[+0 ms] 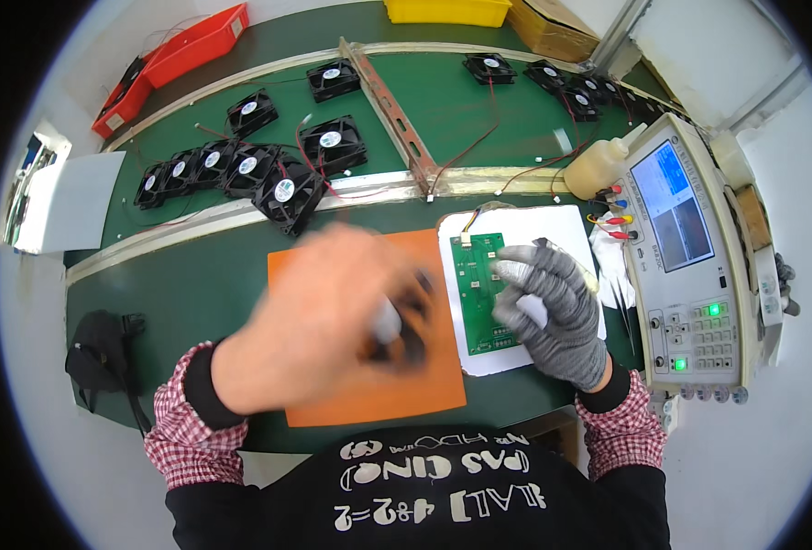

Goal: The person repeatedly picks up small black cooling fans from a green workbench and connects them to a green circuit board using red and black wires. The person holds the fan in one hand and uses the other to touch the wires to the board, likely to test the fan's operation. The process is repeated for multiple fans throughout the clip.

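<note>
Left of the left hand's fingers (369,302): bare orange mat (333,403), open room. Ahead of them: metal rail (241,213), then a cluster of black fans (282,188). Right hand's fingers (525,275) rest on the green circuit board (475,284); test instrument (690,266) just beside on their right, bottle (598,167) ahead.

circuit board (479,291) on pad (516,229), mat (369,403) left, tester (690,266) right

I see my bare left hand (319,316), blurred, over the orange mat (333,403) on the green worktop (195,293), closed around a small dark object (404,330) I cannot identify. Just right of the mat, my gloved right hand (557,307) rests on the green circuit board (477,275). Black fans (287,188) lie beyond the mat.
</note>
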Motion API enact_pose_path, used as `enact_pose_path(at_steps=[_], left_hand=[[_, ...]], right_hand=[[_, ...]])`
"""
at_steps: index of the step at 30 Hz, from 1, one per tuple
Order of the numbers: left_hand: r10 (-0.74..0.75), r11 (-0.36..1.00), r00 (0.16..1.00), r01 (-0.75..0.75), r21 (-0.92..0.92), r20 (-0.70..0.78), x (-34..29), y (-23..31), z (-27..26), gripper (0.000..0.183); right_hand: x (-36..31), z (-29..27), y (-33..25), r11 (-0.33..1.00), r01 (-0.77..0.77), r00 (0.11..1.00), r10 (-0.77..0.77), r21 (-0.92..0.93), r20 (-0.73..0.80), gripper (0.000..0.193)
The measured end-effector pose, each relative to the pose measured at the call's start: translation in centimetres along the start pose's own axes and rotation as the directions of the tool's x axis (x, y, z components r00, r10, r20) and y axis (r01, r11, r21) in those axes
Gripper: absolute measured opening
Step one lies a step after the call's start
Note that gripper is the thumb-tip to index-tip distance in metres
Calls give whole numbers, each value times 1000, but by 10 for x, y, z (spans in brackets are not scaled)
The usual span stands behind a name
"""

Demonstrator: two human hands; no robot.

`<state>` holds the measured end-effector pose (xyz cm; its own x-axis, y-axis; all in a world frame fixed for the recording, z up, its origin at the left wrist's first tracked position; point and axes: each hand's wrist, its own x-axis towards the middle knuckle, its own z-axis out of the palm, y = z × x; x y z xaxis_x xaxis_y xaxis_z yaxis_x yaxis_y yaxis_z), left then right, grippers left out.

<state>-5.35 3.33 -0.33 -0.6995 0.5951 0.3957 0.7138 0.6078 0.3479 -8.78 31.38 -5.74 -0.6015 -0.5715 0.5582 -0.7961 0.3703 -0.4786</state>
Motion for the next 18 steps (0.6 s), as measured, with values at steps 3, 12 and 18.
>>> enact_pose_path(at_steps=[3, 12, 18], left_hand=[[540, 835, 824, -498, -235, 174, -3, 40, 1, 41], [-281, 769, 932, 75, 635, 229, -30, -7, -49, 49], [-101, 931, 983, 148, 334, -153, -34, -10, -1, 37]], right_hand=[[13, 20, -27, 899, 5, 963, -123, 438, 240, 65], [10, -21, 16, 865, 60, 957, 92, -497, 275, 21], [3, -3, 36, 859, -439, 894, 388, 264, 224, 13]])
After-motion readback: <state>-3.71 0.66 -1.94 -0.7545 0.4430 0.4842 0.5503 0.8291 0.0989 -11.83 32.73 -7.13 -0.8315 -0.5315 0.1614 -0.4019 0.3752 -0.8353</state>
